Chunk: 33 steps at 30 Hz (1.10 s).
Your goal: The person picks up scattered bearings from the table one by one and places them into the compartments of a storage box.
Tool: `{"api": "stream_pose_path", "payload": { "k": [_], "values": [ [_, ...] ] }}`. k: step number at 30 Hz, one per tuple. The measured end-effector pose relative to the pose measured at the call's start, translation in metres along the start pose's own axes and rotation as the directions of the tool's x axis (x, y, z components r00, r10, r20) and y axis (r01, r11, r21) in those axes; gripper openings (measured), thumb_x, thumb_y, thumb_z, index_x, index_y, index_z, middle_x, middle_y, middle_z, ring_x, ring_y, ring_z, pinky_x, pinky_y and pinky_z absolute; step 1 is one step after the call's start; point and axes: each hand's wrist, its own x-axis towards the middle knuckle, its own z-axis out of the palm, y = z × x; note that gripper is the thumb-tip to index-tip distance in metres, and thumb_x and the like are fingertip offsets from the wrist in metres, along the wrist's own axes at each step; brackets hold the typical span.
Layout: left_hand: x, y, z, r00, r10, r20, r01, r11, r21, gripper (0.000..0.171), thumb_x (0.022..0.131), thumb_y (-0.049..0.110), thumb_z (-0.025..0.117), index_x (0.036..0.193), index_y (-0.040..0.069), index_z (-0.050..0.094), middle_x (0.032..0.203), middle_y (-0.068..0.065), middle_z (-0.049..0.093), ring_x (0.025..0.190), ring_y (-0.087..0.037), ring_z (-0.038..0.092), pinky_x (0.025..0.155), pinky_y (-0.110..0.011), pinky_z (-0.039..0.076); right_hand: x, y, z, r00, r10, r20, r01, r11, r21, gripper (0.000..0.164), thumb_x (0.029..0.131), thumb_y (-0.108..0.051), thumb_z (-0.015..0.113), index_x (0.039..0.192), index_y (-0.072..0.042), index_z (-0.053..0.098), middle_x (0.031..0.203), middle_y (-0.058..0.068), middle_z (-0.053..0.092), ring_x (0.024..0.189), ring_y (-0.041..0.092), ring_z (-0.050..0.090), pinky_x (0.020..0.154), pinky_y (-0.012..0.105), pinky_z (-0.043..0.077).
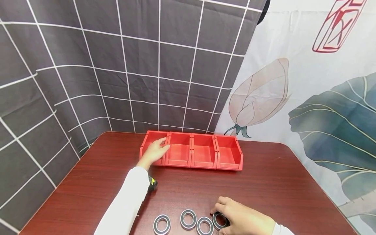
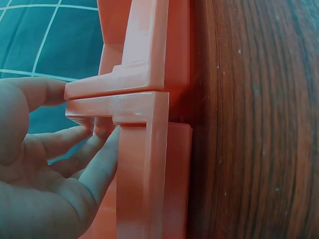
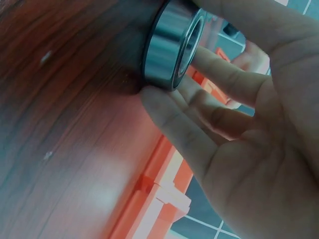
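Side by side in a row stand several red plastic storage bins point(image 1: 180, 149). At the left end of the row, my left hand point(image 1: 155, 151) pinches the adjoining side walls of the first two bins. In the left wrist view its thumb point(image 2: 47, 92) lies against one wall and its fingers reach inside the other bin point(image 2: 134, 174). Close to the table's near edge, my right hand point(image 1: 243, 215) grips a ball bearing point(image 3: 167, 47) by its outer rim, thumb and fingers on opposite sides. This bearing stays low over the tabletop, partly hidden by the hand in the head view.
Left of the right hand, three more bearings lie flat: a left one point(image 1: 155, 225), a middle one point(image 1: 182, 220) and a right one point(image 1: 199, 226). A black and yellow object point(image 1: 152, 183) is partly hidden by the left sleeve. Behind the brown table point(image 1: 264, 182) hang cloth backdrops.
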Motion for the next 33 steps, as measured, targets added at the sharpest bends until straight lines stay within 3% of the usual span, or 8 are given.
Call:
{"api": "stream_pose_path", "payload": {
  "k": [6,11,14,16,20,25,29,33],
  "values": [
    [0.001,-0.002,0.0,1.0,0.014,0.016,-0.014,1.0,-0.016,0.063,0.094,0.035,0.059,0.147,0.008,0.039,0.145,-0.016,0.045,0.126,-0.035,0.051,0.102,-0.049,0.042,0.001,-0.003,-0.001,0.997,0.073,0.032,-0.073,0.997,-0.011,0.038,0.078,-0.043,0.078,0.107,-0.026,0.061,0.094,-0.016,0.048,0.082,0.001,0.044,0.069,0.019,0.048],
    [0.001,-0.003,0.0,1.0,0.017,0.018,-0.016,0.999,-0.034,0.064,0.094,0.036,0.06,0.147,0.008,0.039,0.145,-0.016,0.045,0.127,-0.035,0.05,0.102,-0.05,0.042,0.0,-0.002,-0.002,0.997,0.076,0.014,-0.075,0.996,-0.037,0.034,0.078,-0.035,0.078,0.105,-0.025,0.061,0.093,-0.015,0.047,0.081,0.001,0.044,0.068,0.019,0.048],
    [0.001,-0.005,0.002,1.0,0.002,0.027,0.0,0.998,-0.059,0.064,0.094,0.036,0.06,0.148,0.01,0.039,0.146,-0.015,0.045,0.128,-0.034,0.05,0.102,-0.049,0.043,-0.002,0.0,-0.003,0.998,0.057,-0.037,-0.059,0.997,-0.052,0.031,0.079,-0.031,0.077,0.105,-0.025,0.061,0.093,-0.015,0.047,0.081,0.001,0.043,0.067,0.017,0.047],
    [0.0,-0.007,0.003,1.0,-0.002,0.029,0.004,0.998,-0.068,0.064,0.093,0.036,0.06,0.148,0.01,0.039,0.146,-0.014,0.045,0.128,-0.034,0.049,0.101,-0.049,0.044,-0.003,0.002,-0.004,0.994,0.017,-0.113,-0.028,0.995,-0.096,0.029,0.077,-0.028,0.076,0.102,-0.025,0.061,0.092,-0.014,0.046,0.08,0.001,0.043,0.067,0.016,0.046],
    [0.001,-0.007,0.003,1.0,0.01,0.017,-0.009,0.997,-0.078,0.064,0.093,0.037,0.061,0.148,0.01,0.039,0.145,-0.015,0.046,0.128,-0.034,0.05,0.101,-0.049,0.044,-0.001,0.007,-0.008,0.959,-0.092,-0.27,0.041,0.981,-0.189,0.032,0.072,-0.024,0.078,0.1,-0.023,0.061,0.091,-0.013,0.046,0.08,0.002,0.045,0.069,0.013,0.044],
    [0.002,-0.007,0.003,1.0,0.018,0.017,-0.017,0.997,-0.072,0.064,0.094,0.036,0.061,0.148,0.01,0.04,0.144,-0.015,0.047,0.128,-0.033,0.05,0.103,-0.048,0.042,0.004,0.014,-0.017,0.904,-0.19,-0.384,0.098,0.965,-0.245,0.038,0.067,-0.02,0.079,0.102,-0.017,0.065,0.093,-0.01,0.049,0.081,0.002,0.046,0.071,0.01,0.042],
    [0.001,-0.006,0.002,1.0,0.007,0.017,-0.005,0.998,-0.069,0.064,0.093,0.037,0.061,0.148,0.011,0.039,0.145,-0.015,0.047,0.128,-0.034,0.049,0.102,-0.049,0.043,0.009,0.023,-0.03,0.867,-0.158,-0.473,0.033,0.965,-0.261,0.038,0.066,-0.018,0.076,0.102,-0.015,0.066,0.091,-0.009,0.051,0.08,0.001,0.044,0.069,0.011,0.043],
    [0.0,-0.006,0.002,1.0,-0.012,0.017,0.013,0.996,-0.084,0.065,0.093,0.038,0.061,0.148,0.012,0.038,0.145,-0.014,0.046,0.128,-0.034,0.05,0.101,-0.048,0.044,0.016,0.035,-0.043,0.835,-0.056,-0.548,-0.093,0.966,-0.24,0.037,0.067,-0.019,0.075,0.103,-0.015,0.065,0.093,-0.006,0.054,0.081,0.002,0.045,0.068,0.018,0.049]
  ]
}}
